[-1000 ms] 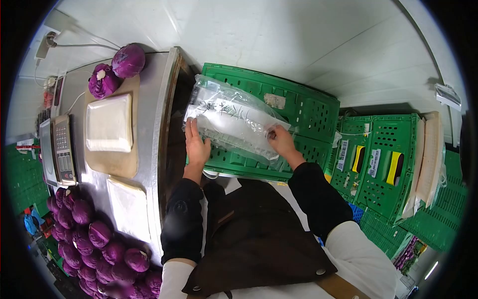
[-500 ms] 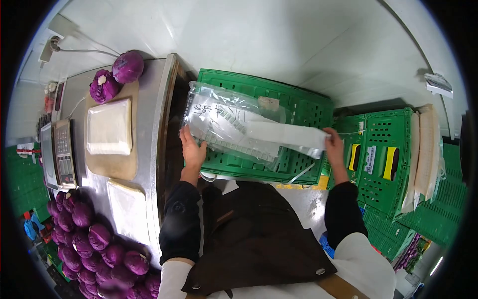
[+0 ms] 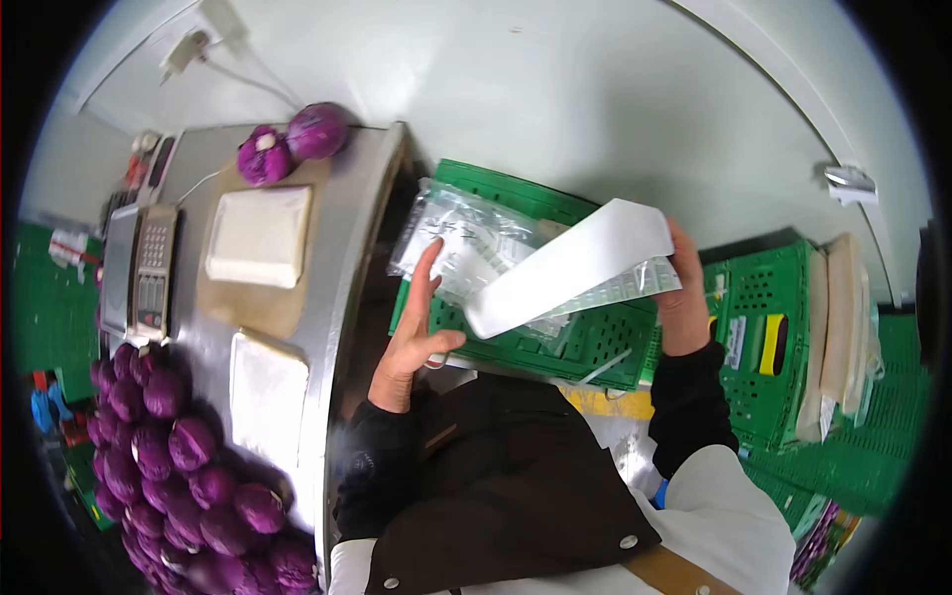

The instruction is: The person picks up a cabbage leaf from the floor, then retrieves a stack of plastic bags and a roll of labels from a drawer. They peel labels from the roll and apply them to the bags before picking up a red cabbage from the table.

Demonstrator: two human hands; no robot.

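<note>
Lifted since the earlier frame: one white strip, now arched above one plastic bag, its weight apparently borne by one hand. Steel table: two white packs, two purple cabbages at the far edge, one cabbage heap toward the near-left corner, too dense to count. Green crate: bag over the left end, strip sloping from near edge to right edge. Right hand: closed on the strip's right end. Left hand: open, thumb spread, nothing held, at the near-left corner; contact with the bag cannot be confirmed.
</note>
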